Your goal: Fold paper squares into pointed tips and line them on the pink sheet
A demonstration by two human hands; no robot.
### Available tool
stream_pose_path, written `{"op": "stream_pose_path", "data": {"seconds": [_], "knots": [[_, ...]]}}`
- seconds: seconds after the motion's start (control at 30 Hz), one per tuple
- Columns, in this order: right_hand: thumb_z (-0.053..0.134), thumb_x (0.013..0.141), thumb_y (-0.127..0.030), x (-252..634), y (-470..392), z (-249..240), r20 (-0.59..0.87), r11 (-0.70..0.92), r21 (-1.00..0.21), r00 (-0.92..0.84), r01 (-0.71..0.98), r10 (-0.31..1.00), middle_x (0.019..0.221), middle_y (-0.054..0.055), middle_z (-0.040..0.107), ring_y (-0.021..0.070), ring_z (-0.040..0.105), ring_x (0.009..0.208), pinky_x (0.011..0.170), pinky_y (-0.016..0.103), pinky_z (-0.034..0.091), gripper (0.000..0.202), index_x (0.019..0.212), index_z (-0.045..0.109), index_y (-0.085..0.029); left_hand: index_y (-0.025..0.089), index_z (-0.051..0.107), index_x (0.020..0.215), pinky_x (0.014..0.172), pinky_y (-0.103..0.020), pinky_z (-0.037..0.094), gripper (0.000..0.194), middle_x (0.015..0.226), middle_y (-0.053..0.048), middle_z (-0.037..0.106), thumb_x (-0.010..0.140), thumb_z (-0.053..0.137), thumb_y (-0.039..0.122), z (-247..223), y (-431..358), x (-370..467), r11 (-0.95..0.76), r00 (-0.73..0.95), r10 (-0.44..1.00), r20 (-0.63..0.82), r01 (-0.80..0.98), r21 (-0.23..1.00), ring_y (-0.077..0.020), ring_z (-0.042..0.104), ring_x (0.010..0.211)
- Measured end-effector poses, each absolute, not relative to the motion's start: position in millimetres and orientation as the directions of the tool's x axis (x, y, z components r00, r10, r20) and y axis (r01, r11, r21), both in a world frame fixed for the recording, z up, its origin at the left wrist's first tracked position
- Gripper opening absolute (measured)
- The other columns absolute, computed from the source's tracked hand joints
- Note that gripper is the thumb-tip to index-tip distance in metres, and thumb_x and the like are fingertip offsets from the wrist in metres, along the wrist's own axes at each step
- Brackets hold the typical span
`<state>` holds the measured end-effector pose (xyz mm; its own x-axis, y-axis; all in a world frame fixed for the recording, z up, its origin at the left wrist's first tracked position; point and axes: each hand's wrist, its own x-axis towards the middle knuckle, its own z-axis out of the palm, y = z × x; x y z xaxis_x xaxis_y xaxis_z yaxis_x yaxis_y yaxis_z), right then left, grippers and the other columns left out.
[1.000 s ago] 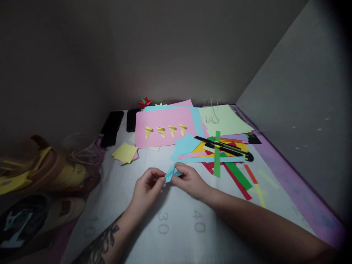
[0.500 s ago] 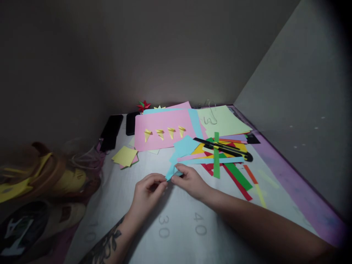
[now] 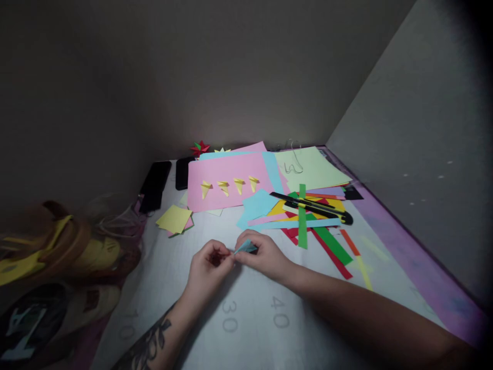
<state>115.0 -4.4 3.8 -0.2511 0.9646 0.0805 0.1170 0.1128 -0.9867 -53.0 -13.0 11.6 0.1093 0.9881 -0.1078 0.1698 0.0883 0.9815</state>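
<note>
A small folded piece of blue paper (image 3: 246,246) is pinched between my two hands above the white mat. My right hand (image 3: 265,253) wraps its fingers and thumb around the wider part. At the narrow left tip, the thumb and forefinger of my left hand (image 3: 211,262) press together. Beyond them, several folded yellow paper pieces (image 3: 239,185) stand in a row on a pink sheet (image 3: 227,168). Flat blue paper (image 3: 260,204) lies just past my right hand.
Coloured paper strips (image 3: 329,241) and a black-and-yellow utility knife (image 3: 323,209) lie to the right. Small yellow squares (image 3: 174,219) sit on the left, near a black phone (image 3: 156,177). Pale green sheets (image 3: 311,167) and a red paper star (image 3: 200,148) are at the back.
My right fingers have shifted left and closed further over the blue paper, which now shows as a narrower, pointed shape. My left hand stays at its tip.
</note>
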Motion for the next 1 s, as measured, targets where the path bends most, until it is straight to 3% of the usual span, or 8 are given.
{"op": "stream_pose_path", "data": {"seconds": [0.33, 0.57, 0.77, 1.0], "knots": [[0.063, 0.074, -0.014, 117, -4, -2, 0.122, 0.143, -0.983, -0.168, 0.116, 0.978, 0.078, 0.001, 0.062, 0.0157, 0.059, 0.076, 0.069, 0.028, 0.045, 0.007, 0.070, 0.064, -0.020, 0.017, 0.055, 0.072, 0.055, -0.022, 0.041, 0.016, 0.062, 0.002, 0.058, 0.070, 0.069, 0.026, 14, -13, -53, 0.099, 0.118, 0.985, -0.125, 0.207, 0.973, -0.0108, 0.052, 0.057], [0.069, 0.069, -0.016, 115, -5, 0, 0.060, 0.074, -0.994, -0.173, 0.079, 0.983, 0.080, 0.001, 0.063, 0.0161, 0.060, 0.076, 0.070, 0.029, 0.045, 0.007, 0.068, 0.064, -0.020, 0.017, 0.057, 0.069, 0.055, -0.021, 0.041, 0.012, 0.063, 0.002, 0.059, 0.069, 0.067, 0.023, 16, -14, -53, 0.049, 0.115, 0.990, -0.081, 0.255, 0.966, -0.0109, 0.053, 0.058], [0.067, 0.073, -0.024, 120, 2, -6, 0.033, 0.024, -0.994, -0.083, -0.109, 0.996, 0.074, 0.000, 0.060, 0.0148, 0.055, 0.072, 0.066, 0.027, 0.042, 0.009, 0.066, 0.063, -0.019, 0.017, 0.058, 0.065, 0.052, -0.020, 0.038, 0.010, 0.059, 0.003, 0.058, 0.065, 0.067, 0.022, 21, -14, -55, 0.071, 0.108, 0.989, -0.105, 0.281, 0.957, -0.0099, 0.050, 0.054], [0.067, 0.074, -0.033, 125, 11, -11, -0.086, -0.044, -0.945, 0.115, -0.325, 0.990, 0.066, -0.004, 0.050, 0.0116, 0.045, 0.060, 0.059, 0.025, 0.038, 0.018, 0.070, 0.054, -0.020, 0.017, 0.056, 0.067, 0.050, -0.018, 0.037, 0.020, 0.056, 0.005, 0.057, 0.061, 0.073, 0.025, 20, -6, -60, 0.223, 0.027, 0.974, -0.226, 0.100, 0.970, -0.0081, 0.050, 0.050]]}}
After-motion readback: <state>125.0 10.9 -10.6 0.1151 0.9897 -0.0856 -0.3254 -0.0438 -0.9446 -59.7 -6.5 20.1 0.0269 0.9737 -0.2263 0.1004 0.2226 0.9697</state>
